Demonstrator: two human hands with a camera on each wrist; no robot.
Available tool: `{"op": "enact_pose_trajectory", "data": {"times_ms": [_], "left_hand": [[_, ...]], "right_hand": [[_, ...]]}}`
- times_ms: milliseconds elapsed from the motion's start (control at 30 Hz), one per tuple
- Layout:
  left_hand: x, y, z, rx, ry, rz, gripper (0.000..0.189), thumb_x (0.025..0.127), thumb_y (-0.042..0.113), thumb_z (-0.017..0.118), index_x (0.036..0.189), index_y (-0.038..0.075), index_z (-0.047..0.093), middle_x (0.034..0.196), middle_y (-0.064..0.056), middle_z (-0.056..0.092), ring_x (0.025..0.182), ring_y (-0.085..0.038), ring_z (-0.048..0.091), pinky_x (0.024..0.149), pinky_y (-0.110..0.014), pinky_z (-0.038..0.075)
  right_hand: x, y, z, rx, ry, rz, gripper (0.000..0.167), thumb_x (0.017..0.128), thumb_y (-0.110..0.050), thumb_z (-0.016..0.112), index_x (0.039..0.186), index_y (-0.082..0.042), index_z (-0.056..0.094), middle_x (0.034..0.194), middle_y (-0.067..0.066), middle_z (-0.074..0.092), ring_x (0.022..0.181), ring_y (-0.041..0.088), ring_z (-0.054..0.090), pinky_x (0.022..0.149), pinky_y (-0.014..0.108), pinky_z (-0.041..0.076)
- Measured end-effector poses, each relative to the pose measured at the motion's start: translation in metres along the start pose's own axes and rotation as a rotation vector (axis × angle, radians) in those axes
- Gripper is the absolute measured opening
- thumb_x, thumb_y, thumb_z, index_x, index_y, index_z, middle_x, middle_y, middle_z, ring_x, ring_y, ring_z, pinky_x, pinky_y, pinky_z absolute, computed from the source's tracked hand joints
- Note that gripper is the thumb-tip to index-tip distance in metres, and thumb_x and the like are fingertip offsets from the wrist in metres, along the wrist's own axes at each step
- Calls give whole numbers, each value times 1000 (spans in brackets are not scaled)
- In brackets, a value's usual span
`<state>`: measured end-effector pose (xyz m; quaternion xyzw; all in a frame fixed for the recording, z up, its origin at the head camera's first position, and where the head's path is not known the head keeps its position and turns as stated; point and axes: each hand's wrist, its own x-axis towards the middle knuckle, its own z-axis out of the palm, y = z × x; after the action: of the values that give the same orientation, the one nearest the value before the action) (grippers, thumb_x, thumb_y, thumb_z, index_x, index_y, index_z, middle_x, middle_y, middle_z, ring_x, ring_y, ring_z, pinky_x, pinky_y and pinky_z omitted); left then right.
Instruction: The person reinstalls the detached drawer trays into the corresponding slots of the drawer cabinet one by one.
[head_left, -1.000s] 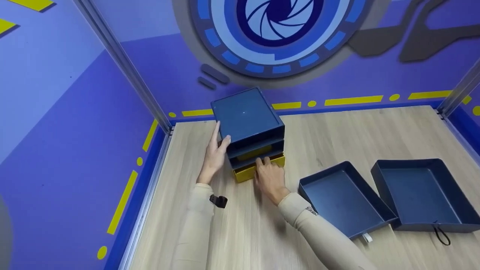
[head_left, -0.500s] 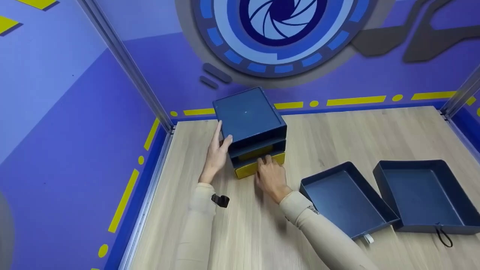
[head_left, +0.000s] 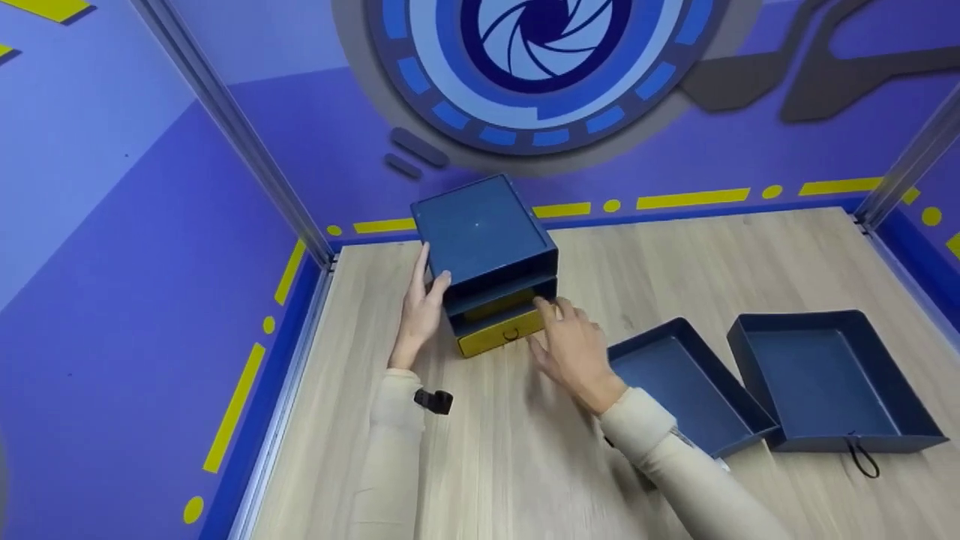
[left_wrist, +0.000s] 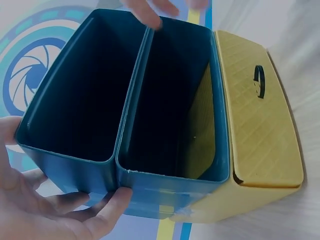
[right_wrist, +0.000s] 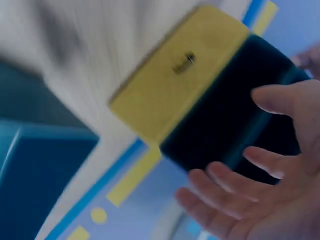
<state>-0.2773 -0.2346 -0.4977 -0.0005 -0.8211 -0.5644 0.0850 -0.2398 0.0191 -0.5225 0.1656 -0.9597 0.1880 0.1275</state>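
A dark blue cabinet (head_left: 480, 229) with two empty upper compartments stands at the back left, its yellow drawer (head_left: 487, 339) pushed in at the bottom. A small black loop handle (left_wrist: 259, 81) shows on the drawer's front. My left hand (head_left: 420, 315) rests along the cabinet's left side, thumb by the front top corner, fingertips touching the wall in the left wrist view. My right hand (head_left: 574, 345) is by the cabinet's front right edge, holding nothing. Its fingers are spread in front of the dark compartments in the right wrist view.
Two loose dark blue drawers lie on the wooden table (head_left: 480, 465) to the right. My right forearm partly covers the nearer drawer (head_left: 686, 390); the farther drawer (head_left: 832, 382) has a black loop (head_left: 864, 459). Printed walls stand behind and on both sides.
The yellow drawer has slid back into the cabinet. My right hand has let go of its front and moved right, uncovering the loop handle. My left hand keeps its place on the cabinet.
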Motion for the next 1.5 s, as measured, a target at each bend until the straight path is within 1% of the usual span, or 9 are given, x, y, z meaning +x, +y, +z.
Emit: {"op": "enact_pose_trajectory", "data": {"times_ms": [267, 333, 433, 667, 767, 1033, 1233, 1367, 1500], "left_hand": [[-12, 3, 2, 7, 23, -41, 71, 110, 35, 51, 173, 25, 20, 180, -10, 16, 160, -43, 31, 128, -63, 28], [-15, 5, 3, 10, 38, -41, 70, 110, 35, 50, 173, 26, 20, 180, -9, 17, 159, -42, 33, 129, -62, 27], [-20, 8, 7, 14, 63, -42, 68, 111, 36, 48, 173, 28, 19, 177, -10, 26, 156, -38, 41, 128, -61, 28], [-32, 11, 16, 27, 116, -69, 67, 111, 37, 48, 172, 32, 22, 171, -12, 40, 136, -37, 58, 119, -59, 37], [-38, 14, 18, 34, 126, -76, 67, 110, 36, 49, 172, 31, 23, 170, -12, 41, 131, -37, 58, 118, -60, 36], [-57, 12, 19, -48, 114, -44, 66, 111, 28, 49, 172, 23, 23, 179, -9, 20, 163, -38, 27, 131, -61, 22], [-70, 16, 25, -58, 131, -43, 66, 111, 26, 49, 172, 22, 24, 179, -9, 20, 163, -41, 25, 130, -62, 25], [-80, 21, 31, -39, 154, -69, 66, 110, 28, 49, 171, 24, 25, 179, -10, 21, 162, -42, 28, 128, -62, 28], [-90, 24, 36, -36, 169, -83, 66, 110, 28, 49, 171, 25, 24, 179, -10, 21, 161, -41, 30, 127, -62, 31]], "right_hand": [[-41, 55, -61, 72, -60, 147, 65, 97, -38, 75, 153, -11, 56, 153, 30, 55, 120, 55, 65, 78, 65, 59], [-50, 68, -76, 87, -46, 155, 65, 98, -36, 75, 154, -10, 55, 154, 31, 53, 124, 57, 62, 87, 70, 56], [-65, 84, -94, 103, 1, 177, 65, 98, -35, 76, 153, -10, 55, 155, 32, 51, 128, 60, 58, 93, 75, 52], [-109, 107, -118, 137, 60, 287, 66, 99, -38, 75, 155, -10, 54, 158, 31, 46, 134, 61, 50, 89, 79, 47], [-125, 113, -121, 124, 74, 317, 67, 98, -40, 75, 154, -11, 55, 159, 29, 47, 132, 60, 51, 87, 78, 47], [-173, 126, -117, 157, 103, 390, 66, 97, -36, 77, 151, -4, 56, 157, 36, 44, 129, 64, 49, 95, 79, 42], [-202, 128, -112, 136, 58, 440, 64, 97, -37, 77, 150, -6, 58, 158, 33, 44, 132, 62, 49, 93, 79, 44], [-216, 126, -103, 111, 85, 422, 60, 94, -33, 80, 145, -7, 64, 155, 29, 50, 130, 61, 54, 89, 78, 49], [-230, 126, -91, 78, 137, 340, 53, 92, -24, 81, 140, -4, 67, 149, 30, 57, 126, 58, 58, 87, 76, 52]]}}
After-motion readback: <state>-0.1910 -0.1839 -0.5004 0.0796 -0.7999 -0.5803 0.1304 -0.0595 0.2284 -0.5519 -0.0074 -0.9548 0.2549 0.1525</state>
